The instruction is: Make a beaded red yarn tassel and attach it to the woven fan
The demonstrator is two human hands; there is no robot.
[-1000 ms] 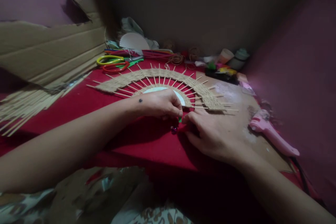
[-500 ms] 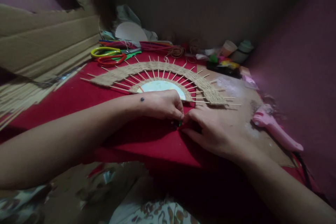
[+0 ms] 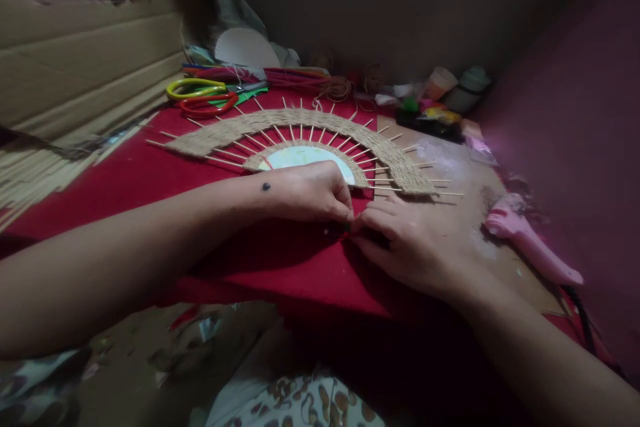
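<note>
Across the middle of the frame, red cloth (image 3: 280,260) covers the table, with a brown board (image 3: 457,230) on it at right. A purple wall (image 3: 575,113) closes the right side; cardboard (image 3: 90,47) stands at upper left above pale sticks (image 3: 30,190). Scissors (image 3: 231,104) lie at upper left of centre, a bundle of string (image 3: 336,89) to their right, and a cup (image 3: 440,83) and bottle (image 3: 471,90) at upper right. A pink glue gun (image 3: 537,250) rests at the board's right edge. Floor shows at lower left, dim and littered.

The woven fan (image 3: 300,121) spreads over cloth and board at centre, just beyond the hands. From the left edge, the left forearm reaches in; the left hand (image 3: 315,193) is palm down, fingers curled, thumb and forefinger pinching a tiny green piece (image 3: 347,228). From lower right comes the right hand (image 3: 400,237), fingers bent, tips at the same piece; whether they grip it I cannot tell.
</note>
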